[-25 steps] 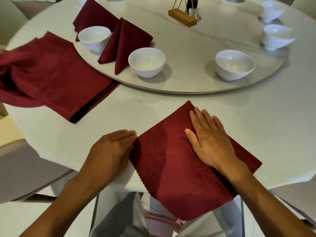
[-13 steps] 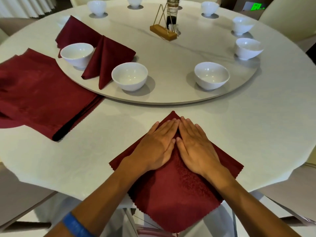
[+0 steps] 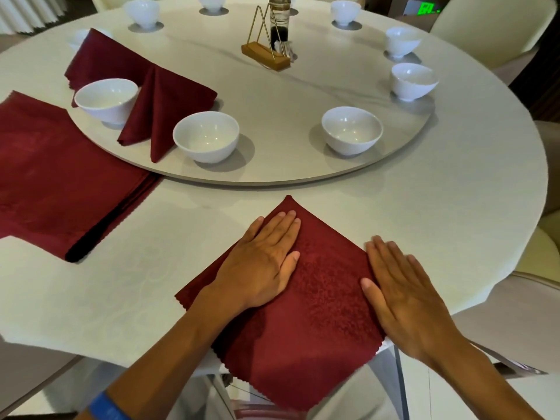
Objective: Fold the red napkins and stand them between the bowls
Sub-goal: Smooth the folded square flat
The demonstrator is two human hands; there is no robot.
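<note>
A red napkin [image 3: 315, 298] lies flat as a diamond at the table's near edge, its lower corner hanging over. My left hand [image 3: 260, 265] presses flat on its upper left part. My right hand [image 3: 403, 295] lies flat on its right corner, fingers straight. A folded napkin [image 3: 160, 107] stands between two white bowls [image 3: 106, 100] [image 3: 206, 136] on the turntable. Another folded napkin [image 3: 103, 59] stands behind the left bowl. A third bowl [image 3: 351, 130] sits to the right with a gap beside it.
A stack of red napkins [image 3: 60, 177] lies at the left. The round turntable [image 3: 303, 177] carries more bowls [image 3: 412, 81] round its rim, plus a wooden stand [image 3: 266, 57] with a bottle in the middle. Chairs [image 3: 491, 28] stand at the right.
My hands were side by side at the napkin's top corner. My right hand has slid out to the right corner, smoothing the cloth; my left hand stays near the top.
</note>
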